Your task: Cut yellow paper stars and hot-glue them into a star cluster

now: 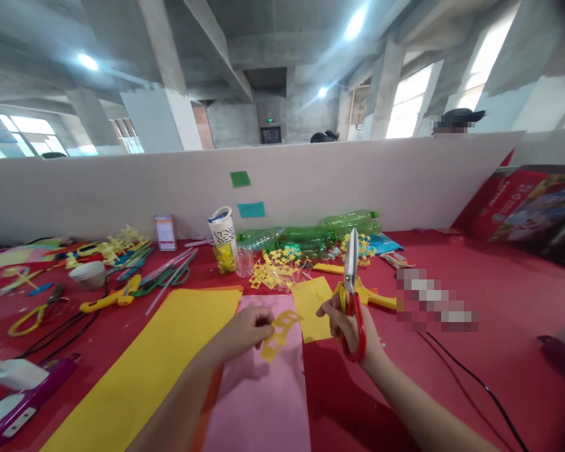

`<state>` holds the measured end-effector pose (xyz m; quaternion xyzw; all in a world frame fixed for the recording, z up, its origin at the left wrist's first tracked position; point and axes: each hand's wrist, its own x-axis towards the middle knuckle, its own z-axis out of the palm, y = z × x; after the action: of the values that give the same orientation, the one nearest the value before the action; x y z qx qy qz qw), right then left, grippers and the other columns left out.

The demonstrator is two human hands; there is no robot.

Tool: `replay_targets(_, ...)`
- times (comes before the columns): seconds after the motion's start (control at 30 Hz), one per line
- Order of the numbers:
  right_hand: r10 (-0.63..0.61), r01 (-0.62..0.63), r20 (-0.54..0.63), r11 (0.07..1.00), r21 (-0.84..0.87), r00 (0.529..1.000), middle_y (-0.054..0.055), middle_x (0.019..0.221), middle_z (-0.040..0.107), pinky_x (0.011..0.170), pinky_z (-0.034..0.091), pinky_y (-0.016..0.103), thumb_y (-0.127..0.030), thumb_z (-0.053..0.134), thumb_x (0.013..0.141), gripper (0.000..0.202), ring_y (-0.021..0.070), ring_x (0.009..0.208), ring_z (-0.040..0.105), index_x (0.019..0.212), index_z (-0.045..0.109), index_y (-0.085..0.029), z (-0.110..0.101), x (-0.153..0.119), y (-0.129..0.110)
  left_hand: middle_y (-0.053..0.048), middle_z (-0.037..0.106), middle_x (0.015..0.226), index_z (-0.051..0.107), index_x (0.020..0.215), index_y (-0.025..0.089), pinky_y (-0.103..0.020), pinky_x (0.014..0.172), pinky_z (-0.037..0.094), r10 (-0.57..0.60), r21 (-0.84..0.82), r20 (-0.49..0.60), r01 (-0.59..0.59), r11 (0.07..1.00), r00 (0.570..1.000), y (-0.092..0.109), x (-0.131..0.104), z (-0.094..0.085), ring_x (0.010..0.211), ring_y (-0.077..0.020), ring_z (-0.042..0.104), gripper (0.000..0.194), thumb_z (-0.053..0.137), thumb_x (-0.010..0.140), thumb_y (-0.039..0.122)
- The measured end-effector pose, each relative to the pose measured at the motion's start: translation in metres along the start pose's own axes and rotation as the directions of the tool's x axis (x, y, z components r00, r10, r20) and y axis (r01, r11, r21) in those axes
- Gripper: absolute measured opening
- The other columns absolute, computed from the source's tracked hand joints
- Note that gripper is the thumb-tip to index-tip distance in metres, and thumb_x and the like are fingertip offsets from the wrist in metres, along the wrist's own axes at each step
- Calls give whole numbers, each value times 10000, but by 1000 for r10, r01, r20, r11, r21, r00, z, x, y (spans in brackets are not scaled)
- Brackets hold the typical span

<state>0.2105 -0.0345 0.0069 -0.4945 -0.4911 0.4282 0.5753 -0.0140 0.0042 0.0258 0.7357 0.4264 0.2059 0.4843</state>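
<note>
My left hand (254, 328) pinches a strip of yellow paper (279, 342) with shapes cut out of it, held over a pink sheet (263, 395). In my right hand (353, 326) is a pair of scissors (351, 263) with red handles, blades pointing up and closed together. Just beyond the hands lies a square of yellow paper (313, 298), near a pile of small yellow cut-out pieces (277, 267). A large yellow sheet (150, 351) lies to the left of the pink one, with orange paper showing at its edge.
Green plastic bottles (306, 235) lie along the white partition (122, 194). A white cup (222, 226) and a phone (164, 232) stand at the back. A yellow glue gun (115, 296), a purple power strip (26, 408) and cables lie left. A dark cable (471, 383) crosses the right side.
</note>
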Motion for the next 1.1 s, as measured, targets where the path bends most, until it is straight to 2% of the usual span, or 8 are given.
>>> replay_targets(0.23,75,-78,-31,991,-105,997,-55,380,403,347,267,181,-420,503,782,319,66,328,378,585,472,-170,-15,14,11,29,515,419,497,614,169,-202,399,289,-222,11,-231,230,973,947,-16,-8,-38,381,-115,489,181,470,717,315)
replay_targets(0.33,110,-110,-10,988,-108,994,-54,356,404,347,266,176,-424,510,772,334,66,319,382,563,477,-165,-15,15,11,42,464,360,478,568,172,-189,371,265,-274,17,-397,306,952,876,-42,6,-50,343,-97,429,173,493,683,300)
replay_targets(0.5,129,-126,6,982,-142,992,-56,351,406,347,272,175,-451,488,776,350,67,316,383,568,471,-170,-11,15,13,26,477,402,455,550,168,-195,373,296,-339,-43,-468,362,931,816,-70,44,-63,351,-94,438,164,458,687,258)
replay_targets(0.63,143,-141,-7,972,-188,990,-59,366,419,330,273,182,-446,493,750,311,70,300,373,589,435,-187,-13,19,14,-4,547,497,502,667,159,-214,412,329,-318,-19,-530,364,931,786,-68,56,-65,416,-123,511,143,428,724,268)
replay_targets(0.77,121,-134,-64,958,-255,991,-66,419,449,344,306,192,-386,480,719,198,82,321,393,679,416,-203,-21,30,13,-21,604,614,543,846,188,-238,500,325,-226,108,-594,356,928,772,-51,39,-63,577,-172,569,196,487,725,331)
replay_targets(0.83,107,-136,-106,938,-318,989,-76,416,435,361,316,196,-329,434,721,124,94,334,414,716,397,-211,-27,35,11,-17,608,677,551,855,216,-247,521,314,-78,342,-632,367,865,771,-38,25,-54,624,-178,562,204,463,752,368)
replay_targets(0.97,83,-149,-153,856,-494,985,-86,424,410,391,293,196,-245,414,695,42,92,344,410,712,392,-212,-42,42,6,-3,610,748,576,856,227,-236,572,369,64,474,-264,71,878,962,-9,10,-6,657,-146,555,211,407,806,344)
replay_targets(1.1,30,-120,-142,714,-690,989,-52,488,468,440,256,208,-260,515,653,91,108,428,458,672,448,-200,-54,46,-3,-49,585,925,596,904,199,-282,726,412,289,637,-11,-216,740,957,13,21,66,835,-182,544,211,462,785,310)
